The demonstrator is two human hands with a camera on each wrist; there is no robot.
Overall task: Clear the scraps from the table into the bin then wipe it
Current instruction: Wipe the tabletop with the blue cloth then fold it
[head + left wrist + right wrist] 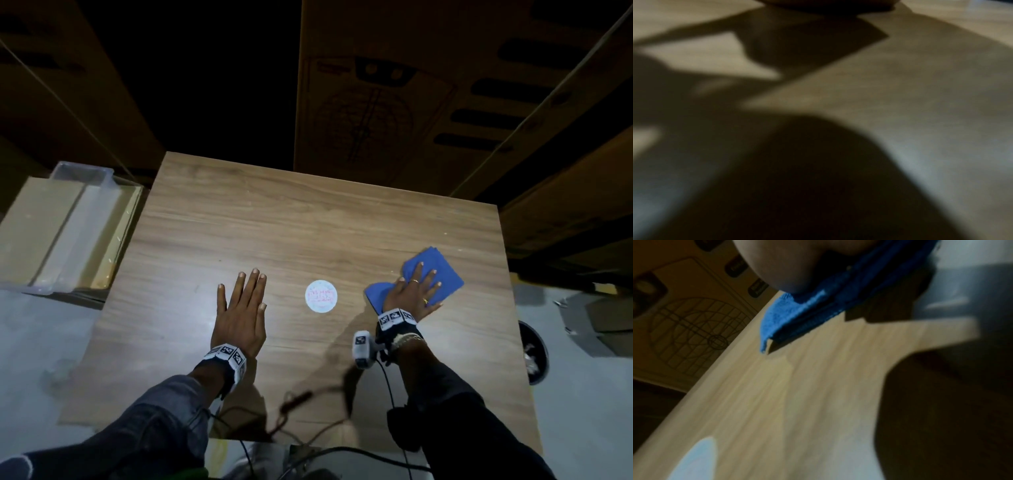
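Head view looks down on a wooden table [308,222] that fills the middle of the frame. The left hand [241,317] lies flat on the table, left of the middle, with its fingers straight and close together. It holds nothing. The right hand [412,294] lies flat on a folded blue cloth [445,270] at the right side of the frame. Its fingers are straight and spread out, pressing on the cloth, not curled round it. The cloth sits flat on the table near the right edge.

Between the two hands is a round white sticker [320,296] with red marks on it. It touches neither hand. Both wrists wear bands with black and white squares.

At the far left of the frame a clear plastic bin [78,178] sits beside the table, lower than the table top. A big cardboard box [376,85] with a fan drawn on it stands past the far edge of the table, at the top of the frame.

Left wrist view is blurry and shows only the table top [920,97] with dark shadows. Right wrist view is blurry too. It shows the blue cloth [781,316] under the hand at the top of the frame, and the sticker [696,459] as a pale patch at the lower left.
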